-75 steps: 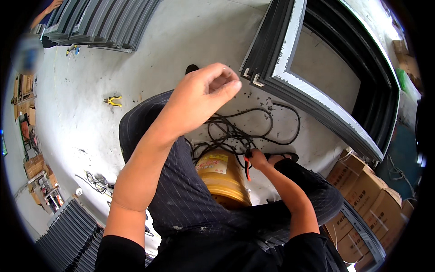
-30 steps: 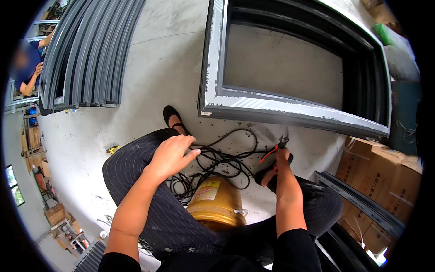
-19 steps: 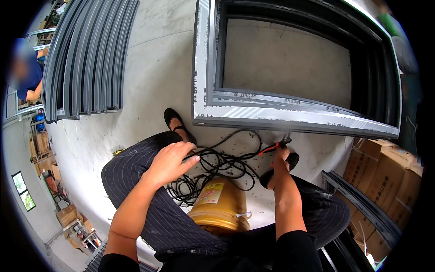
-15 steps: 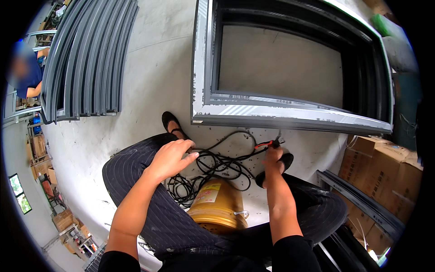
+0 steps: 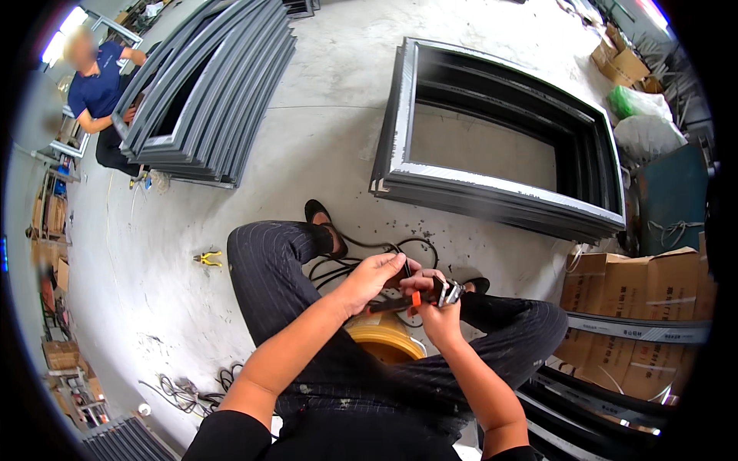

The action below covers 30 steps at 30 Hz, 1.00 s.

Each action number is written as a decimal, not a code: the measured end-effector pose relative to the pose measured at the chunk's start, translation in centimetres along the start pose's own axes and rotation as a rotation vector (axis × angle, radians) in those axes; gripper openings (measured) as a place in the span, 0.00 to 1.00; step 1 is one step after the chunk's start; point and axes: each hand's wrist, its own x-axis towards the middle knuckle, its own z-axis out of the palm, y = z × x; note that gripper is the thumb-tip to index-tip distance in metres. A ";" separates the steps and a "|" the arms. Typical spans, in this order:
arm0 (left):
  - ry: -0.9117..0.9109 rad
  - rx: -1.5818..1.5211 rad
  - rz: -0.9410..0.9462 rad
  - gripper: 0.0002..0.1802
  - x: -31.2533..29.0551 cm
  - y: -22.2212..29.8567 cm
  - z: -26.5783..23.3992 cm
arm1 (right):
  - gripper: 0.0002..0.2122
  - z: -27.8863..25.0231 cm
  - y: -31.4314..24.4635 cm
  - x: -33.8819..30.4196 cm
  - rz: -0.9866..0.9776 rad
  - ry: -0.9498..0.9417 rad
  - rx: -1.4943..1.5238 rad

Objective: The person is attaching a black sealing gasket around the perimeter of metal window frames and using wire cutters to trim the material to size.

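My two hands meet in front of me, above the yellow bucket. My right hand (image 5: 437, 307) is closed round a hand tool (image 5: 449, 293) with a metal head and an orange-and-black handle; its exact kind is hard to make out. Close beside it, my left hand (image 5: 374, 278) has its thumb and fingers pinched together. A thin dark piece shows at these fingertips, too small to name. Below the hands lies the yellow bucket (image 5: 388, 336), its open mouth towards me. Black cable (image 5: 421, 244) lies coiled on the floor behind the hands, partly hidden by them.
Stacked rectangular frames (image 5: 492, 184) stand ahead to the right. More dark frames (image 5: 223, 107) lean at the left, where another person (image 5: 98, 84) works. Yellow-handled pliers (image 5: 207, 259) lie on the floor. Cardboard boxes (image 5: 615, 284) and long profiles (image 5: 638, 326) are at my right.
My right hand has come up from the floor with the tool. My left hand has moved right to meet it and closed. The view has shifted, showing more of the room.
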 end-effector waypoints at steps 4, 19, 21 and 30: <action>0.095 -0.180 0.262 0.16 -5.6 1.4 2.7 | 0.16 1.6 -3.5 -3.7 0.003 -0.050 0.148; 0.249 0.194 0.299 0.17 -9.9 -0.6 2.2 | 0.12 -0.4 -7.8 -12.2 0.505 -0.491 0.123; 0.203 -0.001 0.304 0.19 -10.3 -0.1 1.9 | 0.13 0.0 -3.9 -12.5 0.537 -0.499 0.025; 0.127 0.185 0.358 0.16 -10.9 1.6 3.7 | 0.25 1.3 1.1 -14.0 0.329 -0.094 -0.211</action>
